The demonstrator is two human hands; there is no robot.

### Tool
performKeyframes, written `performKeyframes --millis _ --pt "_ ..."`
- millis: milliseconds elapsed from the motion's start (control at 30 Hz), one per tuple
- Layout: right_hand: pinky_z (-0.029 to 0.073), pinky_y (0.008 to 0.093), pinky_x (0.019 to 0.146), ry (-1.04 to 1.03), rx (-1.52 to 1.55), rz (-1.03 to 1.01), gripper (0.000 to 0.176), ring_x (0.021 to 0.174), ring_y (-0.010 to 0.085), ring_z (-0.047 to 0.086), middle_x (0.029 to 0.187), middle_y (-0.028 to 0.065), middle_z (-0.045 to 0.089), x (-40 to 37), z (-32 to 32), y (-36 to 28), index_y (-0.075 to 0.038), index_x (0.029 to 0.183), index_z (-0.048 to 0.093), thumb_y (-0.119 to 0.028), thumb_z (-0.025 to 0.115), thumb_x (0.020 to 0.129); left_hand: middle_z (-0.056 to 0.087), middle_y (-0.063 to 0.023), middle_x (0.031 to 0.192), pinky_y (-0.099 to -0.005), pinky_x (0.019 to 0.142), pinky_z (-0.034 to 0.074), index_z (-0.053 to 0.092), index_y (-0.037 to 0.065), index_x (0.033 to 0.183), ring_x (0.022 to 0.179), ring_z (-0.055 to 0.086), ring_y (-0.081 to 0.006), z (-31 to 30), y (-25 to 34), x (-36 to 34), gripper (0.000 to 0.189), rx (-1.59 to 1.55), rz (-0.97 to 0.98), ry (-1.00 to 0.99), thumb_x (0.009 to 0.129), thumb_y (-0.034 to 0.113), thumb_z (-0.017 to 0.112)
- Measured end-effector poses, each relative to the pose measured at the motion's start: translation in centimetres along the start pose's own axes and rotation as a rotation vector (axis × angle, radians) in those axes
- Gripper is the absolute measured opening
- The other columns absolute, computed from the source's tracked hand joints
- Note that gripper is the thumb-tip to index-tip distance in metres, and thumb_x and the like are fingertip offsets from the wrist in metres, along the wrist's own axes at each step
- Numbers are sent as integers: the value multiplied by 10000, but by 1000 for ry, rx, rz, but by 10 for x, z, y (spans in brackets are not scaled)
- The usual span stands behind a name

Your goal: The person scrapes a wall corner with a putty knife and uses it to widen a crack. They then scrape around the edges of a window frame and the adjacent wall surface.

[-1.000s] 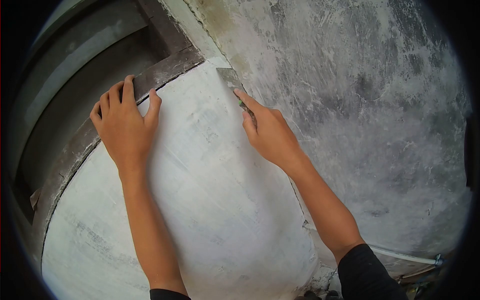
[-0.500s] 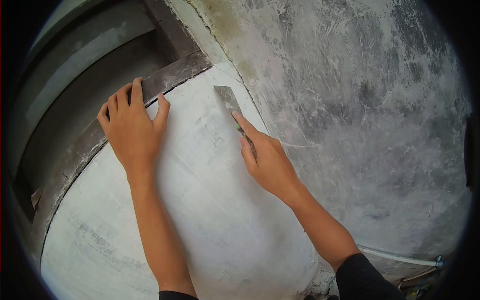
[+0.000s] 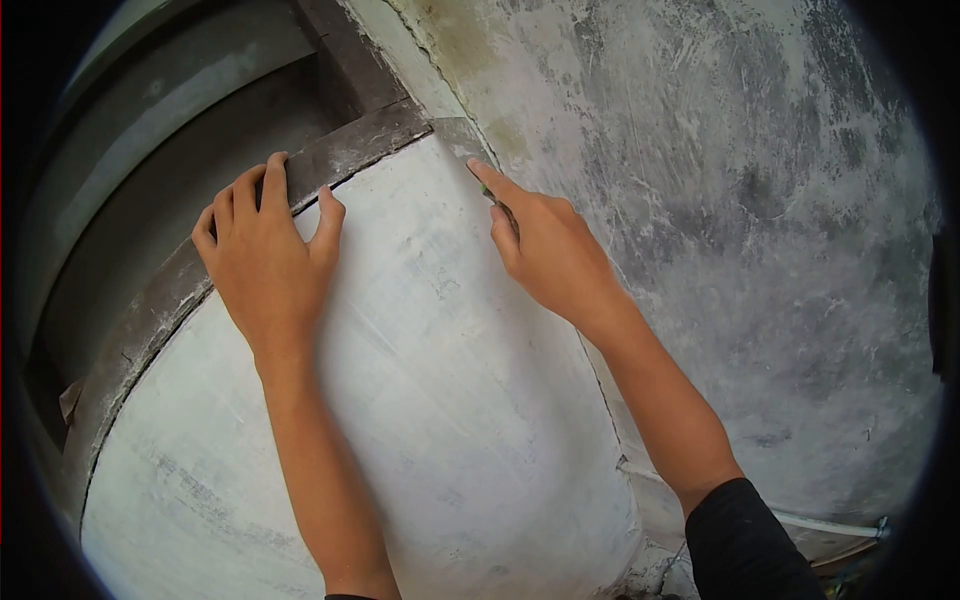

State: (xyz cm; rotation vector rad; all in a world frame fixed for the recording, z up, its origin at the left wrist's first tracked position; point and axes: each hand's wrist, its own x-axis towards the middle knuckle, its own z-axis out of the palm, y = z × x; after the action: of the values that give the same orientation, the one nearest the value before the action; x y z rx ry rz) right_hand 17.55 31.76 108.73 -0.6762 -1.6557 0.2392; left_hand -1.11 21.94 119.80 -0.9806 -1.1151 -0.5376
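With fingers spread, my left hand (image 3: 272,255) rests on the dark window frame (image 3: 365,140), its fingertips over the edge and its thumb near the white wall surface. My right hand (image 3: 550,245) is closed around the handle of a flat scraper (image 3: 462,146), index finger stretched along it. The scraper's blade lies at the top corner of the white wall (image 3: 430,300), beside the frame's end and the crack along the grey wall. Part of the handle is hidden in my palm.
A rough, stained grey wall (image 3: 720,250) rises on the right. Behind the frame is a dark recess (image 3: 190,170) with a curved ledge. A thin pale pipe (image 3: 820,524) runs at the lower right, near some rubble (image 3: 660,570).
My right hand has moved up with the scraper, bringing the blade to the corner near the frame. My left hand has stayed nearly in place.
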Motion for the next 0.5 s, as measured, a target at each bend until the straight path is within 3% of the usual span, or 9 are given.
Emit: performKeyframes --millis 133,233,333,433,500 --pt "476 416 661 -12 -9 -24 500 588 252 540 704 163 609 -23 2 0 -119 1510 516 -82 524 1012 677 -83 1208 -424 1120 361 704 86 1243 1180 591 -237 1 -1 -1 460 3 6 25 893 384 674" --pt "522 484 715 -99 -9 31 473 709 337 642 779 189 651 -32 -2 -3 -79 1484 518 -107 532 1011 654 -45 1259 -423 1135 343 660 140 1321 1228 565 -224 1 -3 -1 478 22 -10 -24 916 394 659" --pt "513 488 734 -105 39 18 473 717 334 645 769 198 639 -15 -10 -7 -86 1484 520 -105 523 1011 675 -87 1215 -429 1113 361 701 73 1234 1188 584 -239 0 -1 -1 457 -14 13 30 891 374 675" --pt "431 387 630 -78 40 -54 511 587 192 489 673 109 542 0 -15 2 -129 1520 503 -94 507 1010 674 -94 1218 -434 1107 363 698 69 1234 1187 584 -245 0 -2 -1 454 -15 17 38 889 363 676" --pt "474 452 718 -202 12 54 504 707 282 594 764 168 613 -3 -29 -5 -108 1505 483 -98 511 1002 675 -97 1214 -438 1104 364 696 65 1235 1185 583 -250 -1 -2 -1 452 -20 24 39 887 354 677"
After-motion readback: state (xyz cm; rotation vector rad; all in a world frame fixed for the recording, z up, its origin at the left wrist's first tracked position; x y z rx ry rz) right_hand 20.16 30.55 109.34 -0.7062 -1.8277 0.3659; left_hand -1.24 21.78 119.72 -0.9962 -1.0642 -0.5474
